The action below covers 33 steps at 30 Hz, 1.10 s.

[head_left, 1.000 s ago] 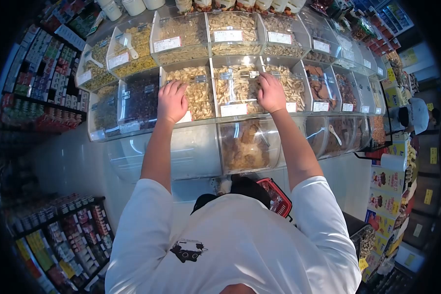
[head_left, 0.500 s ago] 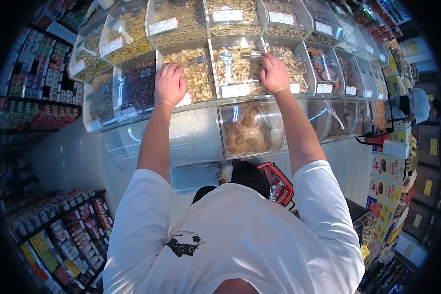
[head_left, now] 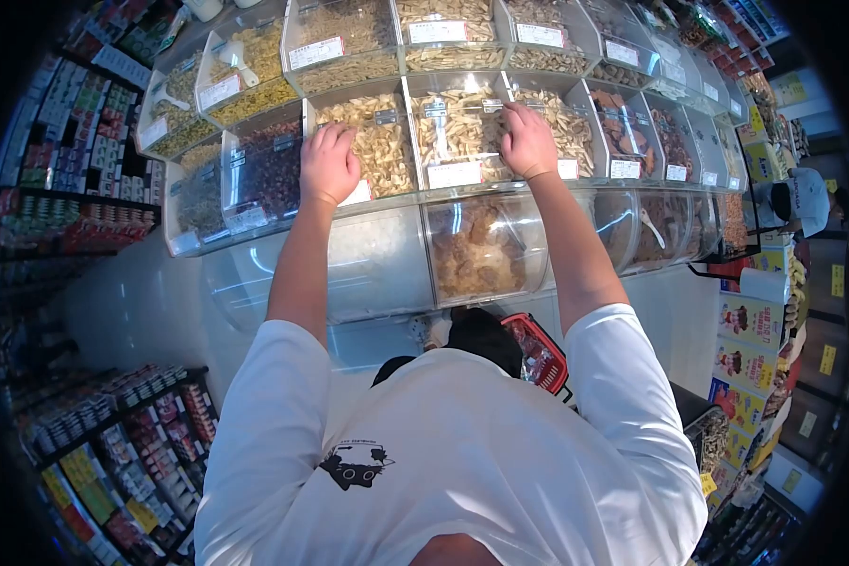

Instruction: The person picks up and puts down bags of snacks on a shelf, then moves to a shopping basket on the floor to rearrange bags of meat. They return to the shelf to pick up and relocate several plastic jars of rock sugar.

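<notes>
Head view: left fingers (head_left: pixel 328 139), right fingers (head_left: pixel 523 123), both nearly together, lay on clear bins (head_left: pixel 410 123); dried slices (head_left: pixel 451 137) between; light touch seemed best.

Clear, glossy plastic forms the bins (head_left: pixel 372 206) across the upper middle, with streaky reflections on the curved lower covers (head_left: pixel 486 247). The dried pieces (head_left: pixel 457 123) inside look rough and matt. White cloth, softly creased, makes the shirt (head_left: pixel 481 443) at bottom centre. The floor (head_left: pixel 151 302) at left is smooth and shiny; the basket (head_left: pixel 536 353) below centre looks like red plastic.
</notes>
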Each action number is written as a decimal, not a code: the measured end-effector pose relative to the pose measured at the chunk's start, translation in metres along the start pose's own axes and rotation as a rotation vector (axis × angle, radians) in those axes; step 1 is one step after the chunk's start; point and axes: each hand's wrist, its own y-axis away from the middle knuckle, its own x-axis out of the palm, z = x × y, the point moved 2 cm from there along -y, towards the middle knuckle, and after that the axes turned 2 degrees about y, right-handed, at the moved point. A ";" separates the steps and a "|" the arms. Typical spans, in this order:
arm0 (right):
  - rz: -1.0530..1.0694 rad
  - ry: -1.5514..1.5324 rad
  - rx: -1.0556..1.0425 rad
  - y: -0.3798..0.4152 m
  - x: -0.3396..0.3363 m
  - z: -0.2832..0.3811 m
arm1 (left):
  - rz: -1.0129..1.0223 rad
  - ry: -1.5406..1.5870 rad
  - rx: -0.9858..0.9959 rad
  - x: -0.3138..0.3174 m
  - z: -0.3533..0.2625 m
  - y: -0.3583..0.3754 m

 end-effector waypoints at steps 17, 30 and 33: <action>0.011 -0.005 0.008 0.001 0.004 -0.003 | 0.026 -0.002 -0.004 0.003 0.003 0.001; 0.018 0.001 0.010 0.001 0.004 -0.003 | 0.000 -0.008 0.002 0.002 0.002 0.002; 0.011 0.000 0.003 0.001 0.004 -0.004 | 0.001 -0.007 -0.004 0.003 0.002 0.001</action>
